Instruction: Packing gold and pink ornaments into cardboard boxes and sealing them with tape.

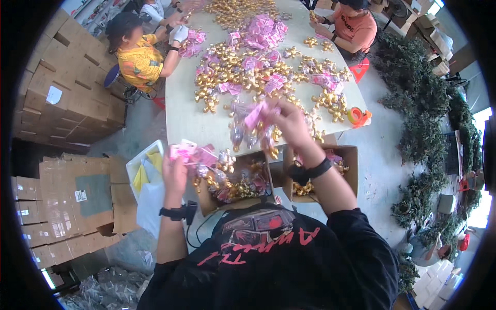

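My left hand (174, 173), at the left end of an open cardboard box (206, 203), is closed on a bunch of pink-topped clear bags (205, 156) with shiny gold pieces in them. More such bags (237, 135) dangle from my right hand (289, 124), closed on their pink tops over the table's near edge. Both the bags and the right fingers are slightly blurred. Inside the box lie several gold-and-pink bags (243, 187). A second cardboard box (352, 178), partly behind my right forearm, holds more of them.
Heaps of gold pieces and pink-topped bags (248, 67) spread over the pale table (181, 113). An orange tape dispenser (357, 117) lies at its right corner. Left stands a white bin (135, 160). Co-workers (139, 57) sit around the table; stacked cartons and greenery (413, 98) flank it.
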Available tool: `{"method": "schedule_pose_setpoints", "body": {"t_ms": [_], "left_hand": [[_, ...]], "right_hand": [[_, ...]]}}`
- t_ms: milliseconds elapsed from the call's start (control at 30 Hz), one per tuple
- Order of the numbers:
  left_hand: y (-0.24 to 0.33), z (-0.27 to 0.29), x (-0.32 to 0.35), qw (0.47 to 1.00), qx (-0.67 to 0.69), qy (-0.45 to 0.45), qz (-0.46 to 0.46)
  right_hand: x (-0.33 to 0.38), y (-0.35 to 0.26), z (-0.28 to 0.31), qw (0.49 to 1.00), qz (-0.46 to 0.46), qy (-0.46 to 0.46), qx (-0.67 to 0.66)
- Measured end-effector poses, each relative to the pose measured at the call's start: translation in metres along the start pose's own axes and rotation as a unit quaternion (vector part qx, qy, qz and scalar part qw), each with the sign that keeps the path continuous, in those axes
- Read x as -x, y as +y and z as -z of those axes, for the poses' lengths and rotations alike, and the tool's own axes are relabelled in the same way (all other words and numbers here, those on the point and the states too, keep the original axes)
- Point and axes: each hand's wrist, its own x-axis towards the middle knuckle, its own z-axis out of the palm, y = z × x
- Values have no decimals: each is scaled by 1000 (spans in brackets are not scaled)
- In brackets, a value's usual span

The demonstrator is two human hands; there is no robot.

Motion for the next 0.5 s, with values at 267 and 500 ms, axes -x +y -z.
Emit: {"method": "schedule_pose_setpoints", "body": {"t_ms": [267, 500], "left_hand": [[-123, 30, 83, 856, -513, -68, -15], [-146, 54, 110, 750, -659, 52, 14]], "right_hand": [[136, 193, -60, 946, -167, -106, 258], [148, 201, -19, 937, -147, -39, 314]]}}
